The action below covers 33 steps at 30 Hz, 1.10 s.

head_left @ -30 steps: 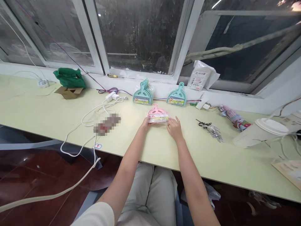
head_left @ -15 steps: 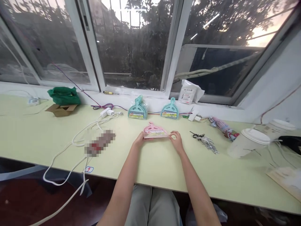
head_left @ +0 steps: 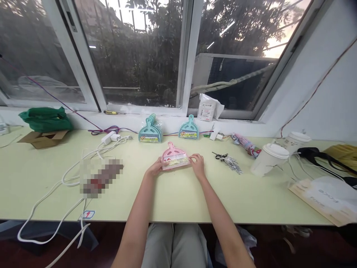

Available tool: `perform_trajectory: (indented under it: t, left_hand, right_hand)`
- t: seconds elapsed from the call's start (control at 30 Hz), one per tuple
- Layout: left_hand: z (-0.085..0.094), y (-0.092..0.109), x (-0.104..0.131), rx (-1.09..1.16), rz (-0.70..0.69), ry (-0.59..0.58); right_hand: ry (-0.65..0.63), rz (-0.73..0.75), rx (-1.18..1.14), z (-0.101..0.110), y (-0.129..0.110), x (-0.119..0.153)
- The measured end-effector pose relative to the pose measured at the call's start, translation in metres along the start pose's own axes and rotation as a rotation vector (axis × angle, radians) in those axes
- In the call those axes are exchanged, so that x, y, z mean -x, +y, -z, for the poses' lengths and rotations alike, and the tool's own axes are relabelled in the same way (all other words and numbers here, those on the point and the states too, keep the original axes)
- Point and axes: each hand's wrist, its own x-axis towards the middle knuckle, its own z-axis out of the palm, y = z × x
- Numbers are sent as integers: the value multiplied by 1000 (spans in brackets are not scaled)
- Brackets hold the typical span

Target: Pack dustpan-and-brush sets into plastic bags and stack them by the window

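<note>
A pink mini dustpan and brush set [head_left: 173, 155] in clear plastic packaging, with a printed yellow label, is between my two hands, in front of me over the table. My left hand [head_left: 155, 167] grips its lower left corner, fingers closed. On the other side my right hand [head_left: 198, 165] pinches the packaging's right corner between thumb and fingers. The handle points away from me, and white bristles show through the plastic. Behind it stand several teal dustpan sets [head_left: 150, 131] in a row, and another teal set [head_left: 189, 128] upright to their right.
White cables [head_left: 65, 180] and a blurred-out object [head_left: 102, 178] lie left on the table [head_left: 178, 203]. Keys [head_left: 230, 163], a folded umbrella [head_left: 247, 145] and a lidded paper cup [head_left: 269, 160] are on the right. A cardboard box [head_left: 44, 139] sits at far left, under green fabric.
My view has turned to the right. The pink set's face is now tilted further towards me, showing more of its label and bristles. Both hands still hold it.
</note>
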Motion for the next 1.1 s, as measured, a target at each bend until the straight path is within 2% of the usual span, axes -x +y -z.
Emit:
perform_trajectory:
  t: [0.07,0.27,0.4,0.5,0.57,0.63,0.7,0.77,0.8,0.93,1.1]
  left_hand:
    - [-1,-3,-2,-26,-16,38]
    - [-4,-5,0,-119,-27,0]
    - [0,-7,-4,-195,1,25]
    - [-3,-5,-6,-191,22,10]
    - [-8,-1,-5,-182,34,-23]
    - [-15,1,-3,-208,-34,-56]
    - [-20,0,-3,-286,-216,-42]
    - [-22,-5,-8,-390,-378,48]
    - [-22,-8,-12,-439,-408,110]
    - [-21,-19,-40,-577,-379,309]
    - [-27,-11,-85,-696,-422,392]
  right_hand:
    - [26,-9,-57,-1,2,-1]
    - [-112,-160,-311,-14,15,1]
    - [-74,-359,-348,-14,25,1]
    - [-165,-539,-464,-11,30,-3]
    - [-218,-581,-557,-11,31,-5]
    - [-165,-562,-594,-13,30,-6]
    - [-49,-528,-584,-16,29,-7]
    - [37,-504,-549,-18,28,-7]
    - [62,-493,-524,-19,27,-7]
    - [124,-413,-290,-20,27,-12]
    - [194,-316,79,-26,32,-38]
